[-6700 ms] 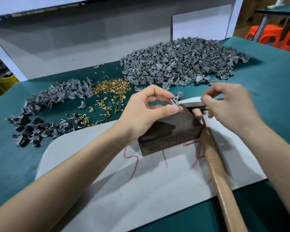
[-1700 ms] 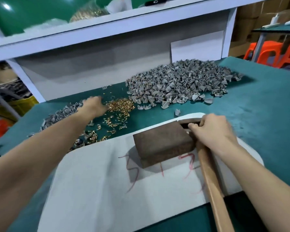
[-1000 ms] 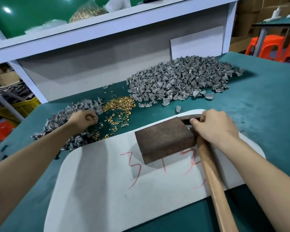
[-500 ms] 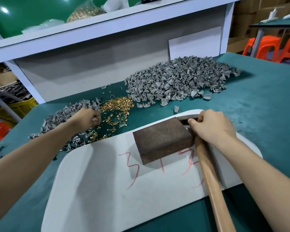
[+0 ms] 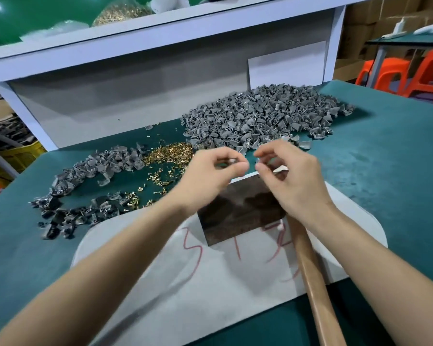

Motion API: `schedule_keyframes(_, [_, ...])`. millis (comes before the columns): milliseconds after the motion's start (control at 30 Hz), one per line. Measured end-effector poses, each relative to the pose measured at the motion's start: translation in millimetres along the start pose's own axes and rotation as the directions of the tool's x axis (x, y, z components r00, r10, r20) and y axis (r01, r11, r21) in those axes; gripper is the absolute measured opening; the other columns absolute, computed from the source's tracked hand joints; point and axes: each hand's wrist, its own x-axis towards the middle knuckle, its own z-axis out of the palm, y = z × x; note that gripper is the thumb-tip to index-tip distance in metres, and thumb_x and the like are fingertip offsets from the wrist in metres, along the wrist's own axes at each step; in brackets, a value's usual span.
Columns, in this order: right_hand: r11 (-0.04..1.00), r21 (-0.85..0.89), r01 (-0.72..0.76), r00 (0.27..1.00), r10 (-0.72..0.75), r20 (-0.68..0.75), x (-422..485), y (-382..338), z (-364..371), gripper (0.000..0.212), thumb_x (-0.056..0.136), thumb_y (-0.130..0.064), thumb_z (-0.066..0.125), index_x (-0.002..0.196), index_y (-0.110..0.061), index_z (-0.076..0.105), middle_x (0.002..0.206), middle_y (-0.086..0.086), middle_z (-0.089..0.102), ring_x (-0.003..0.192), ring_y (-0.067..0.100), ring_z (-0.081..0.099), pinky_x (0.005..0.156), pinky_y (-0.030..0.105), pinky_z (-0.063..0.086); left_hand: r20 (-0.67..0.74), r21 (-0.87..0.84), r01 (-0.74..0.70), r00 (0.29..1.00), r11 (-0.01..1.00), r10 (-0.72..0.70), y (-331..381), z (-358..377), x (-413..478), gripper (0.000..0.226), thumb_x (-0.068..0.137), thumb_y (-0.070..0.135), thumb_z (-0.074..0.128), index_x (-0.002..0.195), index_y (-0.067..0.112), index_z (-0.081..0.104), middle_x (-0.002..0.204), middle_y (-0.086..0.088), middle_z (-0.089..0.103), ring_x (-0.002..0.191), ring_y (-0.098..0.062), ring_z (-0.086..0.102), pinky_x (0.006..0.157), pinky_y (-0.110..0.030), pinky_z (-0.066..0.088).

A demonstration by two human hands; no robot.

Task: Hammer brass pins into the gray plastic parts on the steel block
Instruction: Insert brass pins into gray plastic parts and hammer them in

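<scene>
The dark steel block (image 5: 240, 216) sits on a white board (image 5: 185, 290). Both hands hover over its far edge. My left hand (image 5: 210, 178) has its fingers curled and pinches a small gray plastic part (image 5: 226, 163), blurred by motion. My right hand (image 5: 293, 183) is just to the right, thumb and forefinger drawn together close to the left fingertips; I see nothing between them. The hammer's wooden handle (image 5: 313, 278) lies on the board right of the block, its head hidden under my right hand. Loose brass pins (image 5: 170, 154) are heaped behind the left hand.
A large heap of gray parts (image 5: 265, 121) lies at the back on the green table (image 5: 385, 176). A smaller, darker spread of gray parts (image 5: 93, 171) curves along the left. A white shelf (image 5: 160, 38) overhangs the back; orange stools (image 5: 410, 73) stand far right.
My left hand has come back from the piles at the left to the block, carrying a small part. My right hand has let go of the hammer and risen to meet it.
</scene>
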Motion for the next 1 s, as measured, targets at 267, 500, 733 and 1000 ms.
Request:
schedule_keyframes(267, [1.000, -0.016, 0.016, 1.000, -0.016, -0.005, -3, 3, 4, 0.012, 0.082, -0.003, 0.067, 0.091, -0.011, 0.068, 0.085, -0.002, 0.064, 0.073, 0.008, 0.059, 0.068, 0.011, 0.046, 0.059, -0.474, 0.168, 0.985, 0.865, -0.160, -8, 20, 8, 0.012, 0.090, -0.002, 0.056, 0.084, 0.005, 0.064, 0.061, 0.002, 0.052, 0.044, -0.003, 0.034, 0.040, -0.011, 0.024])
schedule_keyframes(500, [0.982, -0.150, 0.116, 0.989, -0.128, -0.074, -6, -5, 8, 0.009, 0.081, 0.001, 0.067, 0.088, -0.004, 0.068, 0.086, 0.007, 0.062, 0.075, 0.018, 0.060, 0.072, 0.029, 0.049, 0.265, -0.576, 0.336, 0.939, 0.745, -0.218, -13, 7, 16, 0.012, 0.088, 0.003, 0.054, 0.092, 0.000, 0.065, 0.073, -0.003, 0.050, 0.043, 0.000, 0.035, 0.038, -0.008, 0.026])
schedule_keyframes(733, [0.973, -0.191, 0.127, 0.984, -0.148, -0.101, -2, 0, 9, 0.006, 0.082, 0.002, 0.065, 0.084, -0.003, 0.065, 0.083, 0.007, 0.061, 0.071, 0.019, 0.059, 0.068, 0.023, 0.046, 0.280, -0.619, 0.278, 0.952, 0.734, -0.124, -22, 4, 13, 0.025, 0.079, 0.014, 0.060, 0.098, 0.004, 0.074, 0.075, 0.002, 0.062, 0.052, -0.002, 0.039, 0.046, -0.010, 0.032])
schedule_keyframes(1000, [0.947, 0.180, -0.266, 0.959, 0.279, -0.055, -1, 5, 8, 0.023, 0.084, -0.006, 0.067, 0.076, -0.027, 0.063, 0.071, -0.007, 0.066, 0.065, 0.013, 0.067, 0.068, 0.039, 0.058, 0.206, -0.561, 0.225, 0.970, 0.797, -0.129, -18, 9, 10, 0.032, 0.090, -0.012, 0.041, 0.106, 0.003, 0.064, 0.073, -0.002, 0.058, 0.055, -0.005, 0.046, 0.053, -0.015, 0.040])
